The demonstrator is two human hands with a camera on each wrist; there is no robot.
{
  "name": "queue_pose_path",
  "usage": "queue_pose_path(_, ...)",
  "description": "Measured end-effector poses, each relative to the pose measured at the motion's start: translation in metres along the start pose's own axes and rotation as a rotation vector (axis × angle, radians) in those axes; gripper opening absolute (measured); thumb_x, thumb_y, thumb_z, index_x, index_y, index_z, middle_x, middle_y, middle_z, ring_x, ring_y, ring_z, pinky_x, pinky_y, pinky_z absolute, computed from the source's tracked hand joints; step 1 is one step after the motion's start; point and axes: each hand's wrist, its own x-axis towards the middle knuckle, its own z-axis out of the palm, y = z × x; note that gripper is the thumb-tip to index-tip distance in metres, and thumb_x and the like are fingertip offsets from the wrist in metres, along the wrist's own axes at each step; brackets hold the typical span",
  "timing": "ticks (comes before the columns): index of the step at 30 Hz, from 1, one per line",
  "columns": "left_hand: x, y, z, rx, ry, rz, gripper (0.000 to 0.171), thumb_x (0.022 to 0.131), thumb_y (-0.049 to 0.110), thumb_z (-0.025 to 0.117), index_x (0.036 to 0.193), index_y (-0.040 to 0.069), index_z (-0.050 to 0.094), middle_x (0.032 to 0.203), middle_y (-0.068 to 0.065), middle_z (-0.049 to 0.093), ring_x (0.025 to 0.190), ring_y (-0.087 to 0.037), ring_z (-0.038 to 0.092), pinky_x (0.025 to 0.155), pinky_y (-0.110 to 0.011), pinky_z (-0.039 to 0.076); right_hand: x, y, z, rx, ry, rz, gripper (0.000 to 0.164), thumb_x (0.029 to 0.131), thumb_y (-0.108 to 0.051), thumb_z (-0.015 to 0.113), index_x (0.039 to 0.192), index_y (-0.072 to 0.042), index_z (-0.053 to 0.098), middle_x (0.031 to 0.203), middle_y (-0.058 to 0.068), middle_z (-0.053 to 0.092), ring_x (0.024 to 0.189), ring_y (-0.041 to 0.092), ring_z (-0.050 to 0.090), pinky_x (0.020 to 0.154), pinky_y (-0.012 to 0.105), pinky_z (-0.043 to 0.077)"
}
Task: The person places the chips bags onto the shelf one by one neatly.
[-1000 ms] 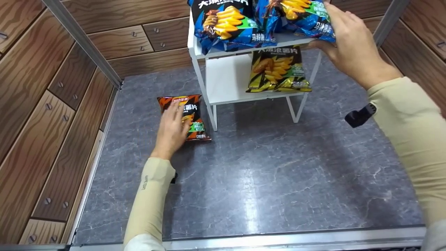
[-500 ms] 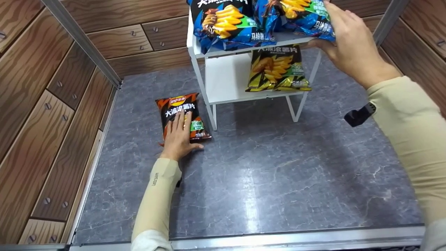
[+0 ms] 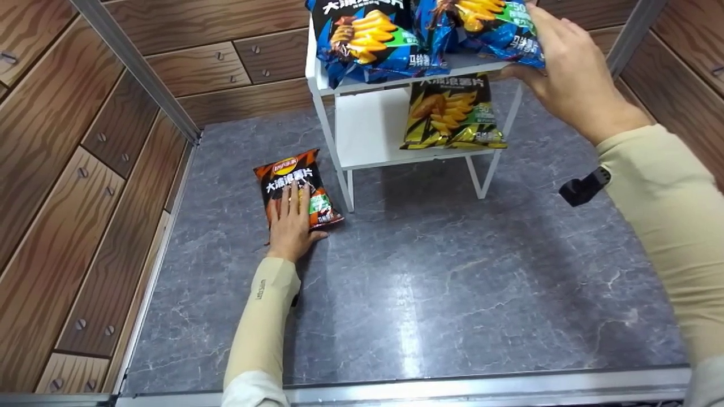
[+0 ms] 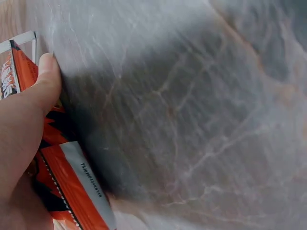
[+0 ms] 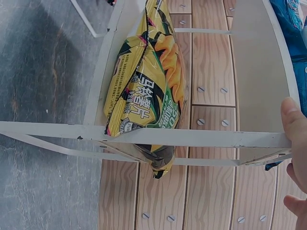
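My left hand [image 3: 291,223] lies on the lower part of an orange and black bag of chips [image 3: 283,169], fingers straight across its front and thumb spread aside. The bag lies on the grey floor beside a white two-tier rack [image 3: 367,121]. In the left wrist view the thumb runs along the side of the chip bag [image 4: 72,182]. My right hand [image 3: 577,73] grips the top right corner of the rack, thumb at its front edge, against a blue bag of chips [image 3: 503,34]. In the right wrist view only part of the right hand [image 5: 297,153] shows, at the top board's edge.
Another blue chip bag [image 3: 367,39] stands on the top tier's left. A yellow chip bag [image 3: 452,113] leans on the lower tier. Wood-patterned walls [image 3: 68,186] and metal posts [image 3: 141,68] surround the marbled floor [image 3: 452,282]; a metal sill [image 3: 481,384] runs along the front.
My left hand has drawn back slightly toward me and flattened onto the orange bag, which has turned a little, its top edge shifting left. My right hand stays put on the rack.
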Motion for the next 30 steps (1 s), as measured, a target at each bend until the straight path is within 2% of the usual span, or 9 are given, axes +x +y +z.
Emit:
queue_pose_path(3, 0.001, 0.002, 0.003, 0.006, 0.03, -0.001, 0.111, 0.079, 0.05, 0.077, 0.16, 0.01, 0.013, 0.166, -0.018, 0.012, 0.153, -0.037, 0.016, 0.122, -0.061, 0.015, 0.0, 0.001, -0.001, 0.001, 0.002, 0.006, 0.073, 0.095, -0.027, 0.064, 0.156, -0.005, 0.029, 0.158, 0.018, 0.036, 0.143, 0.04, 0.039, 0.125, 0.046, 0.022)
queue_pose_path(5, 0.002, 0.004, 0.005, 0.007, 0.074, 0.007, 0.098, 0.086, 0.038, 0.075, 0.159, 0.008, 0.018, 0.165, -0.019, 0.017, 0.152, -0.038, 0.019, 0.121, -0.062, 0.018, 0.0, 0.001, -0.001, 0.001, 0.003, 0.009, 0.074, 0.095, -0.027, 0.064, 0.156, -0.004, 0.029, 0.158, 0.019, 0.036, 0.143, 0.04, 0.039, 0.125, 0.046, 0.022)
queue_pose_path(9, 0.001, 0.005, 0.007, 0.008, 0.155, 0.032, 0.072, 0.095, 0.013, 0.062, 0.157, 0.006, 0.025, 0.162, -0.021, 0.025, 0.149, -0.04, 0.026, 0.119, -0.063, 0.023, 0.0, 0.001, 0.0, 0.0, 0.005, 0.008, 0.074, 0.094, -0.027, 0.065, 0.155, -0.004, 0.029, 0.158, 0.019, 0.036, 0.143, 0.04, 0.039, 0.125, 0.045, 0.022)
queue_pose_path(11, 0.0, 0.005, 0.007, 0.007, 0.176, 0.043, 0.068, 0.096, 0.004, 0.057, 0.156, 0.006, 0.026, 0.162, -0.021, 0.026, 0.149, -0.04, 0.027, 0.119, -0.063, 0.024, 0.0, 0.001, 0.0, 0.0, 0.009, 0.009, 0.074, 0.094, -0.026, 0.065, 0.155, -0.004, 0.03, 0.157, 0.019, 0.037, 0.142, 0.04, 0.039, 0.125, 0.045, 0.022)
queue_pose_path(13, -0.001, 0.004, 0.005, 0.011, 0.178, 0.048, 0.072, 0.094, -0.004, 0.057, 0.157, 0.006, 0.025, 0.162, -0.021, 0.026, 0.15, -0.039, 0.026, 0.119, -0.062, 0.024, -0.001, 0.001, 0.0, 0.0, 0.009, 0.009, 0.073, 0.094, -0.026, 0.065, 0.155, -0.004, 0.03, 0.157, 0.019, 0.037, 0.142, 0.04, 0.039, 0.125, 0.045, 0.022)
queue_pose_path(16, -0.003, 0.001, 0.002, 0.026, 0.197, 0.056, 0.075, 0.091, -0.008, 0.058, 0.157, 0.006, 0.026, 0.161, -0.021, 0.028, 0.149, -0.038, 0.027, 0.12, -0.06, 0.025, 0.0, 0.001, 0.001, 0.003, 0.009, 0.004, 0.073, 0.094, -0.025, 0.065, 0.155, -0.003, 0.03, 0.157, 0.019, 0.038, 0.142, 0.041, 0.04, 0.125, 0.046, 0.022)
queue_pose_path(23, -0.005, -0.009, -0.009, 0.016, 0.291, 0.099, 0.073, 0.086, -0.011, 0.061, 0.153, 0.0, 0.032, 0.156, -0.021, 0.038, 0.145, -0.038, 0.036, 0.117, -0.058, 0.032, 0.0, 0.001, 0.002, 0.003, 0.009, -0.003, 0.073, 0.094, -0.027, 0.065, 0.155, -0.003, 0.03, 0.157, 0.02, 0.037, 0.142, 0.041, 0.039, 0.125, 0.045, 0.022)
queue_pose_path(30, -0.011, -0.014, -0.019, -0.013, 0.305, 0.104, 0.07, 0.087, -0.014, 0.058, 0.151, -0.004, 0.033, 0.155, -0.021, 0.039, 0.144, -0.038, 0.038, 0.118, -0.055, 0.033, 0.0, 0.0, 0.001, 0.005, 0.003, 0.001, 0.072, 0.095, -0.028, 0.063, 0.155, -0.004, 0.03, 0.157, 0.019, 0.037, 0.142, 0.04, 0.04, 0.125, 0.045, 0.021)
